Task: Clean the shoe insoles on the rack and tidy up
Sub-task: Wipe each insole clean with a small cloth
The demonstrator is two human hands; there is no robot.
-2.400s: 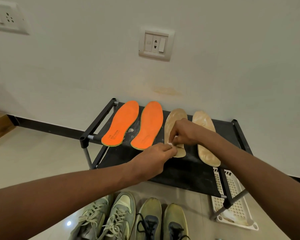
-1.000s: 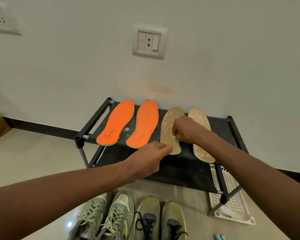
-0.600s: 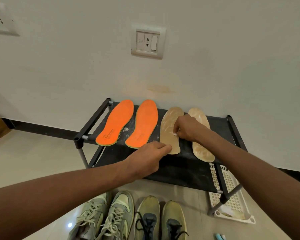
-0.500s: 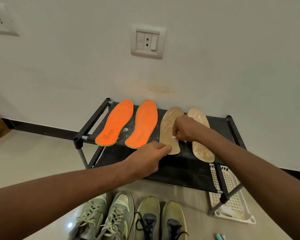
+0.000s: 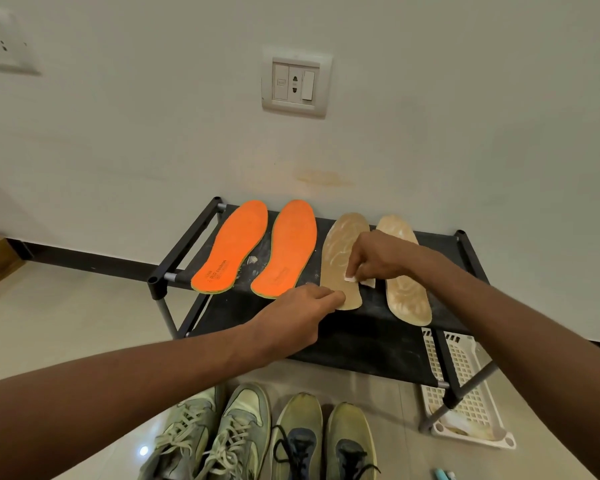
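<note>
On the black shoe rack point(image 5: 354, 344) lie two orange insoles point(image 5: 234, 247) point(image 5: 288, 251) on the left and two tan insoles on the right. My right hand point(image 5: 374, 258) pinches a small white wipe point(image 5: 357, 280) against the left tan insole point(image 5: 340, 251), which shows pale smear marks. My left hand point(image 5: 298, 317) holds down that insole's near heel end with its fingertips. The right tan insole point(image 5: 407, 292) lies beside them, partly hidden by my right wrist.
Several worn sneakers point(image 5: 257, 434) stand on the tiled floor in front of the rack. A white perforated plastic basket point(image 5: 465, 386) lies under the rack's right end. The wall behind carries a switch socket point(image 5: 295, 83). A small blue item point(image 5: 442, 474) shows at the bottom edge.
My right hand has slid the wipe back and forth along the left tan insole, now slightly nearer its middle right edge. My left hand has stayed at the heel.
</note>
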